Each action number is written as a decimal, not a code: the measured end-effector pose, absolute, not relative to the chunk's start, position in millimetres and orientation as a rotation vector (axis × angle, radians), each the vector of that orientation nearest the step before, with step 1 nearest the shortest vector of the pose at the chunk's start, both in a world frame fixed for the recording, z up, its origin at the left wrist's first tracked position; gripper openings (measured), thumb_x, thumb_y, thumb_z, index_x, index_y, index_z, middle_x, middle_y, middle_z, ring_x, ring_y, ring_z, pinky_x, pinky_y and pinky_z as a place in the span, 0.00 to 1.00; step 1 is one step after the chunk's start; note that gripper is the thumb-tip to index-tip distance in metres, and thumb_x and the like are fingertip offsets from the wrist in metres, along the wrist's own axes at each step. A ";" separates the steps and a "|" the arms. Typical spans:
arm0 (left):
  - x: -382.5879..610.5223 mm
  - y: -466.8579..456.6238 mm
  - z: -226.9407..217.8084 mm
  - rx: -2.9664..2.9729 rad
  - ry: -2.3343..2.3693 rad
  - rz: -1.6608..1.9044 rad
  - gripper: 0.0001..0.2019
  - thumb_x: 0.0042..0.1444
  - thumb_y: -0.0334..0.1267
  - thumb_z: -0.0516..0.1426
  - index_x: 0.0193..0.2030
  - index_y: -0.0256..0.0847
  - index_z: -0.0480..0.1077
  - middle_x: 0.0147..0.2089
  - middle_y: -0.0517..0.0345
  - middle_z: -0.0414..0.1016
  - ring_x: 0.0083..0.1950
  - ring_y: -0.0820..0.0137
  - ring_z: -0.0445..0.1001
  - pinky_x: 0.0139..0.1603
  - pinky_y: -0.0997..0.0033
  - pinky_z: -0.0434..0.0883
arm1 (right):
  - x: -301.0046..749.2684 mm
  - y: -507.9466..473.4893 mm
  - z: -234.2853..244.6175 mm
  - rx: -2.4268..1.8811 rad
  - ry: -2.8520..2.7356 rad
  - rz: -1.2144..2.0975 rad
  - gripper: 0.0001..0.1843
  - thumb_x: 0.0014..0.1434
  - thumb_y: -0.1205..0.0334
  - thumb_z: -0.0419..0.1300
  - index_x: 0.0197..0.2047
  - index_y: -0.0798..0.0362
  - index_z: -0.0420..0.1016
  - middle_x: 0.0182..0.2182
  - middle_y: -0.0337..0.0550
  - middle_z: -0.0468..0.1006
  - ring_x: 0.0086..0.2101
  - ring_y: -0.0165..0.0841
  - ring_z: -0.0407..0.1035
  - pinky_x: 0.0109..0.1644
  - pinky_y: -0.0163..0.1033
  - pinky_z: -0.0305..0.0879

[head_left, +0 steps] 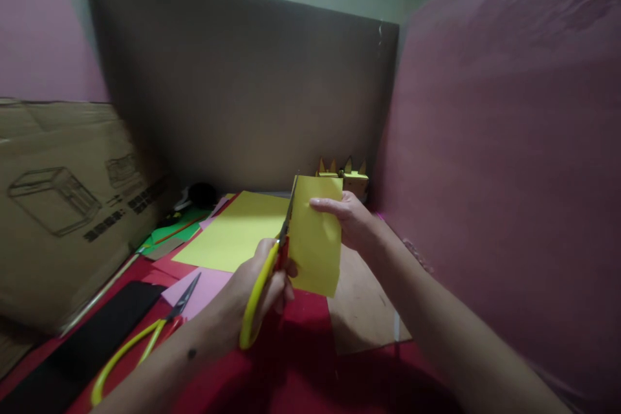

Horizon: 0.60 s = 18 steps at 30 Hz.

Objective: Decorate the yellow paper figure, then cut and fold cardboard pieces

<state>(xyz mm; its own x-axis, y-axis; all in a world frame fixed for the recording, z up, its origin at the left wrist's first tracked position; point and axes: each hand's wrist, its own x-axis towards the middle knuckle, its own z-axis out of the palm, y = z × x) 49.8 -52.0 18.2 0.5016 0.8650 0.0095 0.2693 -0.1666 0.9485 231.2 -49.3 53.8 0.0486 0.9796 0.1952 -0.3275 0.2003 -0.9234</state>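
My left hand [272,275] is closed round the handles of a pair of scissors [258,291] with yellow and red grips. The dark blades point upward along the left edge of a yellow piece of paper [317,246], and I cannot tell whether they are cutting into it. On the paper's right side, my right hand [349,213] pinches it, with the thumb lying across the front and the other fingers behind. The paper is held upright above the table.
A second pair of scissors [177,310] lies at left beside a black strip [87,349] and pink paper [201,288]. Behind are a large yellow sheet [233,233] and green paper [169,233]. A cardboard box [63,207] stands left; brown board [363,304] lies right. Small eared boxes [356,184] stand behind.
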 end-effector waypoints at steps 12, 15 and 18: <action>47.1 -39.8 14.9 1.481 0.947 0.626 0.14 0.57 0.48 0.49 0.24 0.44 0.57 0.10 0.63 0.61 0.10 0.75 0.57 0.10 0.78 0.54 | 233.6 -43.3 47.9 -0.835 -0.999 1.175 0.15 0.40 0.60 0.72 0.32 0.56 0.78 0.26 0.43 0.82 0.25 0.33 0.75 0.34 0.40 0.72; 47.0 -25.8 7.9 1.514 0.874 0.625 0.16 0.57 0.51 0.49 0.24 0.45 0.58 0.10 0.64 0.61 0.10 0.74 0.59 0.10 0.76 0.55 | 236.6 -39.5 46.4 -0.853 -0.979 1.164 0.15 0.39 0.60 0.72 0.32 0.56 0.79 0.25 0.43 0.81 0.25 0.34 0.75 0.33 0.41 0.72; 47.6 -2.5 -1.1 1.543 0.830 0.693 0.14 0.58 0.49 0.50 0.27 0.45 0.58 0.12 0.65 0.62 0.10 0.73 0.60 0.10 0.76 0.56 | 240.3 -38.0 42.8 -0.871 -0.962 1.167 0.15 0.39 0.61 0.71 0.33 0.57 0.79 0.25 0.44 0.81 0.25 0.36 0.75 0.33 0.42 0.71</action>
<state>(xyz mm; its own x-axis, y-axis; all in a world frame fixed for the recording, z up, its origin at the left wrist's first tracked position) 47.6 -2.5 -1.1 0.5690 0.8220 -0.0246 0.1219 -0.0547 0.9910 240.3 -38.0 42.8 0.1189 0.9814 0.1508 -0.3356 0.1826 -0.9241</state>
